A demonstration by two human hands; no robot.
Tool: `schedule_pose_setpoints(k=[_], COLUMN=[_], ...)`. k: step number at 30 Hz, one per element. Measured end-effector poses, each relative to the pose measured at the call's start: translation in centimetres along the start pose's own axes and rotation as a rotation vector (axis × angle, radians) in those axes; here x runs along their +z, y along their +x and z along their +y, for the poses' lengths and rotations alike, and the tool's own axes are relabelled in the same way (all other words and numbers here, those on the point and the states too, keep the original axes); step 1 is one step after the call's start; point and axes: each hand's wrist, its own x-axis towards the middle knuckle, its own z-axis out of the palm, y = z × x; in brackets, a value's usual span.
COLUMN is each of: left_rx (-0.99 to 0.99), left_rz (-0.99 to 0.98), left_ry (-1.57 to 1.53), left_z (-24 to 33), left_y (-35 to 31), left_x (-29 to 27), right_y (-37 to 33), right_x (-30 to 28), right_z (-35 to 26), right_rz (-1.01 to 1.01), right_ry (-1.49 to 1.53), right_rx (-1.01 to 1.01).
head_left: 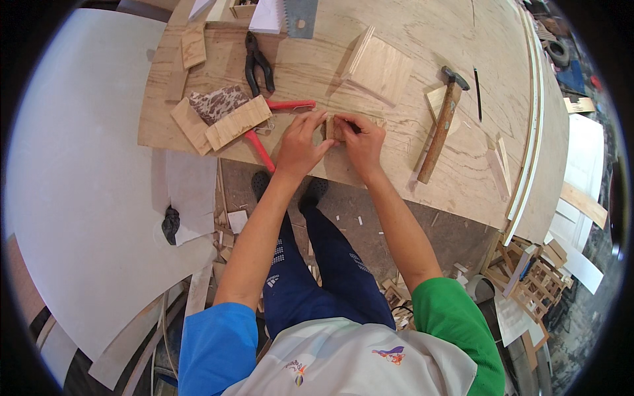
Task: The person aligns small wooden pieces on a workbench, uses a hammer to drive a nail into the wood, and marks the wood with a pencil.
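Note:
At the table's near edge, a small wooden block [335, 129] lies between my hands, partly covered by fingers. The thumb and fingertips of my left hand [300, 145] rest at its near and far ends, holding it. Over the same block, my right hand [364, 144] is closed in a pinch; whatever sits between those fingertips is too small to make out. To the left are pliers with red handles [259, 148], their head under a wooden strip [238, 123]. A hammer [440, 129] with a wooden handle lies to the right.
Black-handled pliers [257, 66], a saw blade [300, 18] and a square wooden piece [382, 69] lie farther back on the plywood table [422, 26]. A black pencil [477, 94] is beyond the hammer. White sheets [86, 165] stand left; wood scraps [538, 290] pile lower right.

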Motion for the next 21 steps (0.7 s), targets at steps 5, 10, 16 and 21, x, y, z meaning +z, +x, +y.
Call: schedule_pose_setpoints(k=[5, 10, 16, 21], left_rx=[0.007, 0.005, 0.000, 0.008], left_rz=[0.006, -0.003, -0.002, -0.003], left_ry=[0.023, 0.016, 0.014, 0.016], left_z=[0.15, 0.15, 0.18, 0.04], left_y=[0.01, 0.05, 0.05, 0.07], left_x=[-0.12, -0.16, -0.11, -0.17], right_y=[-0.03, -0.15, -0.11, -0.10], right_x=[-0.24, -0.21, -0.19, -0.40], right_z=[-0.22, -0.14, -0.13, -0.05], right_rz=[-0.005, -0.003, 0.000, -0.011], right_ry=[-0.026, -0.006, -0.028, -0.066], right_rx=[-0.049, -0.045, -0.084, -0.173])
